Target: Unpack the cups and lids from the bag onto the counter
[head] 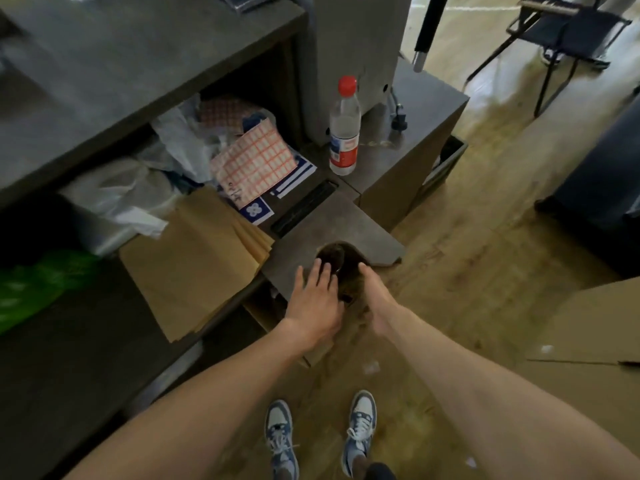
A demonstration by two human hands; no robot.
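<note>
A brown paper bag (346, 271) stands against the corner of the low grey counter (353, 223), its dark round mouth facing up. My left hand (317, 299) lies on the bag's left side with fingers spread near the rim. My right hand (372, 296) wraps the bag's right side, its fingers hidden behind the paper. The picture is blurred and the bag's inside is dark, so no cups or lids can be made out.
A clear water bottle (343, 128) with a red cap stands on the counter behind. Flat brown paper bags (194, 261), label sheets (252, 164) and plastic wrap (121, 188) fill the shelf at left. Cardboard (588, 323) lies on the wooden floor at right.
</note>
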